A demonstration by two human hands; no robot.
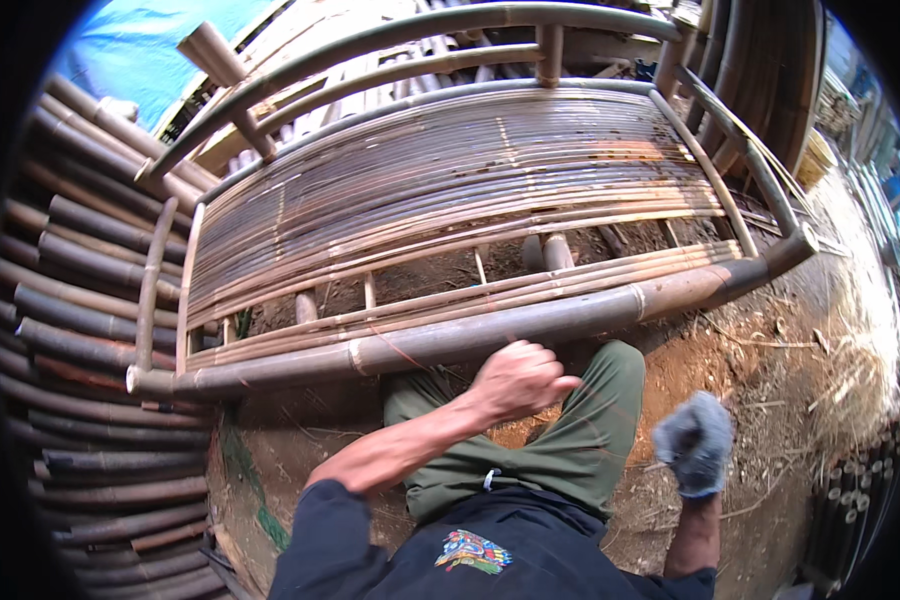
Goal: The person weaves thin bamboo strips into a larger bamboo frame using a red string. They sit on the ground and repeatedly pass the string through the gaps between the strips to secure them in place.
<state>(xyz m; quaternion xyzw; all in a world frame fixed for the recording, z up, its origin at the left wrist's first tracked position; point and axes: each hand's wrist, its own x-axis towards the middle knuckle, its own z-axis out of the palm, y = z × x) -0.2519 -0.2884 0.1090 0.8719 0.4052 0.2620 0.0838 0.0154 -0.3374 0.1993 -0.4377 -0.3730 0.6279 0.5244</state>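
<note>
In front of me stands a bamboo bench (pixel 440 185), its seat made of long thin slats. Several front slats (pixel 530 290) lie close to the thick front rail (pixel 490 332), with a gap behind them. A thin reddish cord (pixel 398 350) comes off the front slats, crosses the rail and runs toward my left hand (pixel 520 382). That hand is bare and closed in a fist just below the rail, over my lap. My right hand (pixel 694 445), in a grey glove, is closed too, out beside my right knee; what it grips is hidden.
Stacked bamboo poles (pixel 100 345) fill the left side. A blue tarp (pixel 160 50) hangs at the far left. Upright bamboo pieces (pixel 760 80) lean behind the bench at the right. Fibre shavings (pixel 855 390) and scraps litter the dirt floor, near cut tubes (pixel 855 500) at the lower right.
</note>
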